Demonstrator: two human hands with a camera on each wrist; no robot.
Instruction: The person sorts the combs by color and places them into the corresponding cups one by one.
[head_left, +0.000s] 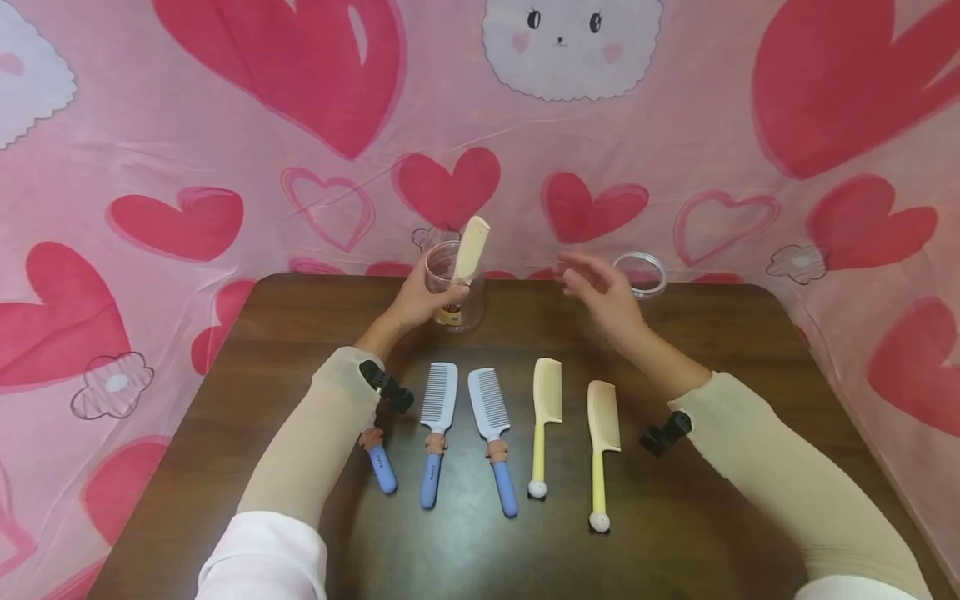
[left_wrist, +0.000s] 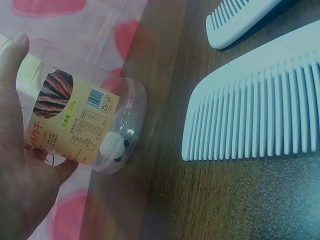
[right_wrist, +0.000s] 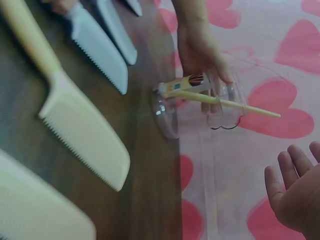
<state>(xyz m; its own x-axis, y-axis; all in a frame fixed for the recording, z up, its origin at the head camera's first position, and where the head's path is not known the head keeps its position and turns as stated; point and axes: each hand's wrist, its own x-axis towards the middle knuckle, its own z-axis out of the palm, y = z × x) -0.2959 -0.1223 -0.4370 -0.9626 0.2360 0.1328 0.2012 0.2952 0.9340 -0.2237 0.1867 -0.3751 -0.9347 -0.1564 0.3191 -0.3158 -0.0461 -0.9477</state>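
I've got the left grip [head_left: 420, 298] wrapped round the clear jar [head_left: 471, 310], over at the far edge of the desk [head_left: 712, 342]; whether its base touches down, I can't tell. Inside leans a pale yellow comb [head_left: 472, 248], handle down, head poking past the rim and tilted to the right. Over on the other side, my right grip [head_left: 603, 304] hangs loose and bare, holding nothing, just beside the round lid [head_left: 647, 293]. Now the line that matters: two more combs, the inner yellow one [head_left: 548, 392] and the outer yellow one [head_left: 603, 417], lie on my side of that right grip, long axes running near to far, heads toward it, handles toward me. The right is nearer to both, I'd judge. Three blue combs [head_left: 438, 400] sit farther left, one partly hidden by the left sleeve [head_left: 300, 458].
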